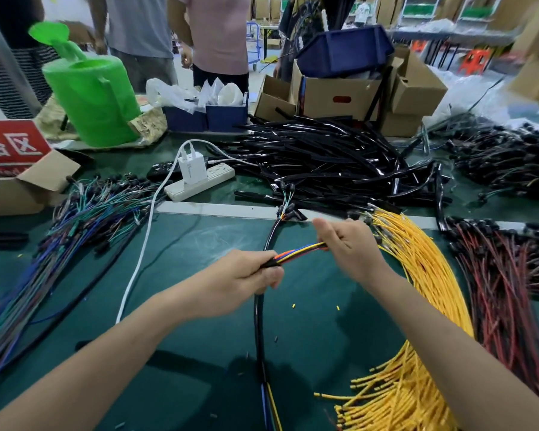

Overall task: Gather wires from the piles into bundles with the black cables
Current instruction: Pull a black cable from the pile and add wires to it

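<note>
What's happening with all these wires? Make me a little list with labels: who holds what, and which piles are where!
left hand: grips the end of a black cable
right hand: grips the coloured wires sticking out of that cable
piles on the right: yellow wires, then red wires further right
pile on the left: blue and green wires
pile at the back: black cables
also there: white power strip, green watering can

The coloured wires (pixel 299 251) vanish inside the curled fingers (pixel 339 241) of the right hand (pixel 352 250). The left hand (pixel 240 279) covers the stretch of the black cable (pixel 259 331) that it grips. The right forearm (pixel 448 337) hides part of the yellow wires (pixel 423 269), which run off the bottom edge. A red sign (pixel 10 147) is cut by the left edge. The top edge crops the standing people (pixel 137 32) above the chest. The far room is blurred.
</note>
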